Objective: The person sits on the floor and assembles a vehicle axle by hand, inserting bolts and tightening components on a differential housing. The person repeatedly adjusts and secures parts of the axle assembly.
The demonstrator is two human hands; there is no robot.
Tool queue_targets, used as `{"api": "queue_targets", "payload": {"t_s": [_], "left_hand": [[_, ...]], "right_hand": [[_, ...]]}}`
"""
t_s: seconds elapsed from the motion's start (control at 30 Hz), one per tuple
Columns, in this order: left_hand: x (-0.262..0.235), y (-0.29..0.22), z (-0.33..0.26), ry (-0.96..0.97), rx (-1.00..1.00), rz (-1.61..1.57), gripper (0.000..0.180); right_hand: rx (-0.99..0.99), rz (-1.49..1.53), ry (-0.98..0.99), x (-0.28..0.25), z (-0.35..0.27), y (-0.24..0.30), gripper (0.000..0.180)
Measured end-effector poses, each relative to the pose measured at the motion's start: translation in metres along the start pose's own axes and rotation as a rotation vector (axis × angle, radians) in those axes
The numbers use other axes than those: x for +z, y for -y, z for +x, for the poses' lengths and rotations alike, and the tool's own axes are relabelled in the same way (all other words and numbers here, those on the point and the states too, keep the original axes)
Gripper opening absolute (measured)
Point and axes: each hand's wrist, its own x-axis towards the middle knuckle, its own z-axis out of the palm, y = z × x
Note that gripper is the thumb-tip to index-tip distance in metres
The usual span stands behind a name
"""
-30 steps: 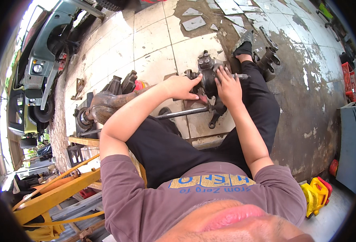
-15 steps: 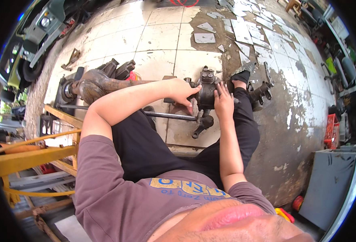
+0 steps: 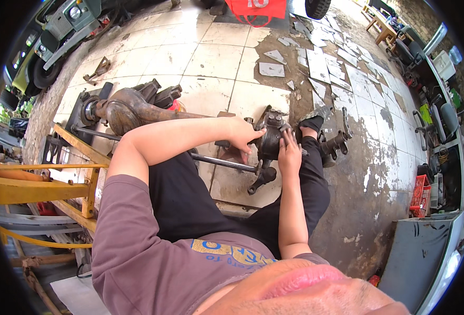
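Head view shows a rusty axle housing (image 3: 132,107) lying on the tiled floor (image 3: 216,58); at its end a dark steering knuckle (image 3: 270,139) is off the floor, between both hands. The left hand (image 3: 241,137) cups its near side, fingers curled; the right hand (image 3: 289,153) presses flat, fingers together; the knuckle looks mounted already, though any fastening left is hidden.

The steering knuckle (image 3: 270,137) is dark cast metal, matt and greasy-looking, on a smooth steel rod (image 3: 221,162). The axle housing (image 3: 132,109) is rusty brown metal (rough, dull). The floor (image 3: 211,58) is glossy pale tile, broken to bare rough concrete. The frame (image 3: 37,189) is yellow painted steel.
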Motion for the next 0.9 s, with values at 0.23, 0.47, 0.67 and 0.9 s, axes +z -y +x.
{"api": "queue_targets", "payload": {"t_s": [0.23, 0.47, 0.67, 0.9], "left_hand": [[0.001, -0.002, 0.002, -0.010, 0.007, 0.005, 0.105], [0.000, 0.002, 0.001, 0.007, -0.008, -0.003, 0.105], [0.006, -0.001, 0.005, 0.033, 0.005, -0.042, 0.108], [-0.002, 0.000, 0.002, 0.042, -0.008, -0.047, 0.105]], "right_hand": [[0.005, -0.028, -0.001, 0.001, -0.017, 0.008, 0.043], [-0.008, -0.065, -0.008, 0.005, -0.016, 0.003, 0.043], [0.021, -0.003, 0.009, -0.006, -0.009, 0.000, 0.042], [0.020, 0.066, 0.004, -0.005, 0.002, -0.001, 0.042]]}}
